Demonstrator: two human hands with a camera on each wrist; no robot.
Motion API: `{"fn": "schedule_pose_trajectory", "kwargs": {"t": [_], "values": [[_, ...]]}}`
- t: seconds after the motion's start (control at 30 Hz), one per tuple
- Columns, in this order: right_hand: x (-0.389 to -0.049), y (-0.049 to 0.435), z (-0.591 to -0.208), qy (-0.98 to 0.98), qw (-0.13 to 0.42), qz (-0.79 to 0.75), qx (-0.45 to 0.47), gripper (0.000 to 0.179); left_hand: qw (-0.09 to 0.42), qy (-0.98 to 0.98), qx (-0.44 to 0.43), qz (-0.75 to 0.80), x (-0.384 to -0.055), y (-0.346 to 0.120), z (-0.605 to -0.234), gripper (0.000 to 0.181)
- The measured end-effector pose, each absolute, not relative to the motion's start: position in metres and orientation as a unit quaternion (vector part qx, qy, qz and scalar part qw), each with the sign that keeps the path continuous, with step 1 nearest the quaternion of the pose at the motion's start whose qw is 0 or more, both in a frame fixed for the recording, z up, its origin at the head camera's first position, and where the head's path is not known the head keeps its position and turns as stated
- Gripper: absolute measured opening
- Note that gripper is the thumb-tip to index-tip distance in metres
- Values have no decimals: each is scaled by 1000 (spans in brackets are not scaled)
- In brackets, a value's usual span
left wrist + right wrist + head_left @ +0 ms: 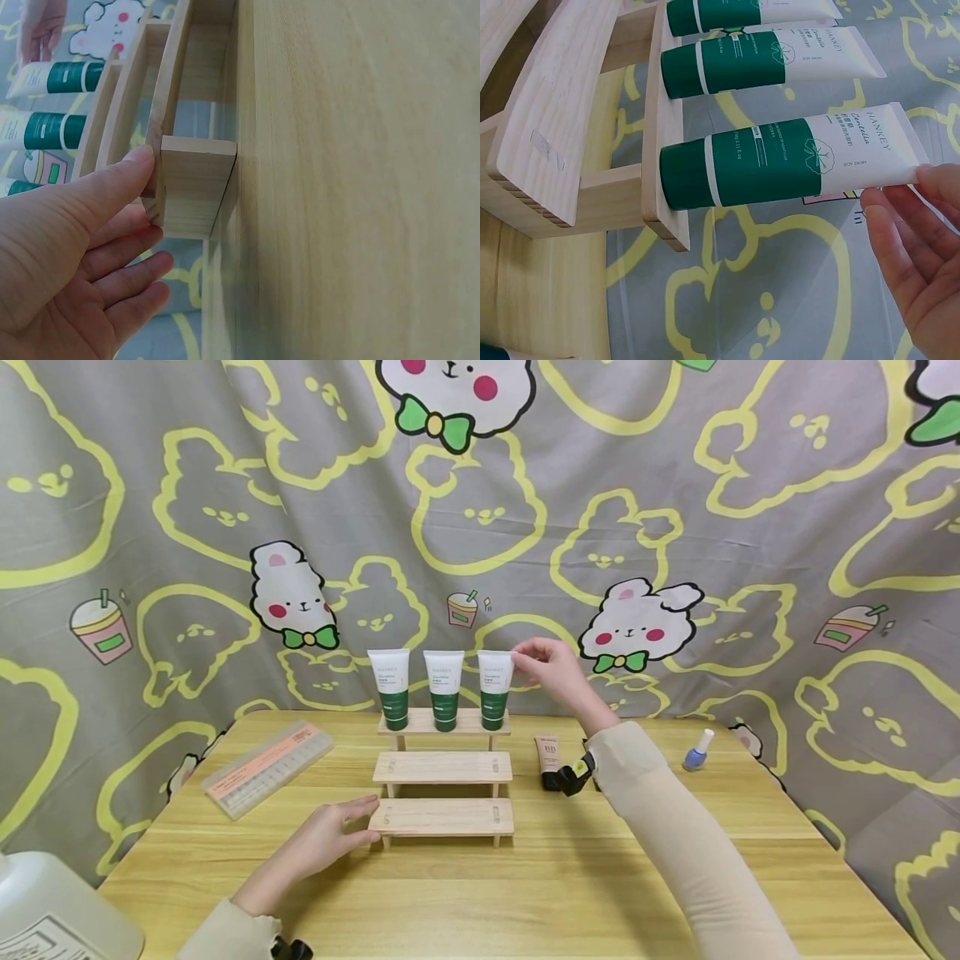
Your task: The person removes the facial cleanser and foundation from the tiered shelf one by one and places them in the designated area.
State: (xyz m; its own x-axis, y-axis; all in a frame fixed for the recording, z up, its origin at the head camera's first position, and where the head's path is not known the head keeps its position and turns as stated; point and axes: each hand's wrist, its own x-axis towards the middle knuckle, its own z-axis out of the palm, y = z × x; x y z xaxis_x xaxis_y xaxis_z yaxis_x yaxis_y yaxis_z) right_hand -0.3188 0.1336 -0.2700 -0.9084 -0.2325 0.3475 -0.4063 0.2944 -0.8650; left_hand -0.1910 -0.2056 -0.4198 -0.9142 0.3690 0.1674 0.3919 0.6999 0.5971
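Note:
A three-step wooden stand [442,817] stands on the table. Along its top step, three white-and-green tubes are lined up upright on their green caps: a left tube [390,689], a middle tube [444,689] and a right tube [494,689]. My right hand [551,668] pinches the white end of the right tube at its outer corner, and the cap rests on the step. With thumb and index finger, my left hand [330,837] holds the left end of the lowest step; its other fingers [135,277] are loosely bent below the board.
A flat clear compartment box [270,767] with a pink label lies left of the stand. Right of it is a pink BB tube [549,756], near my right wrist. A blue nail polish bottle [697,752] stands farther right. A large whitish jug [67,902] fills the lower left corner.

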Motion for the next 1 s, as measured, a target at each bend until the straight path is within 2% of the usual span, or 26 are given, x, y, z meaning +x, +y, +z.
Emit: {"fn": "schedule_pose_trajectory", "kwargs": {"t": [0.27, 0.43, 0.7, 1.0], "values": [[-311, 143, -272, -797, 98, 563, 195, 19, 19, -921, -214, -324, -191, -206, -421, 53], [-300, 157, -272, -794, 91, 572, 185, 23, 21, -921, -215, -324, -191, -206, -420, 53], [-282, 183, -285, -787, 55, 593, 159, 25, 18, -922, -206, -327, -191, -206, -421, 52], [-268, 212, -323, -808, -7, 573, 140, 25, 22, -922, -209, -326, -194, -207, -424, 52]]}}
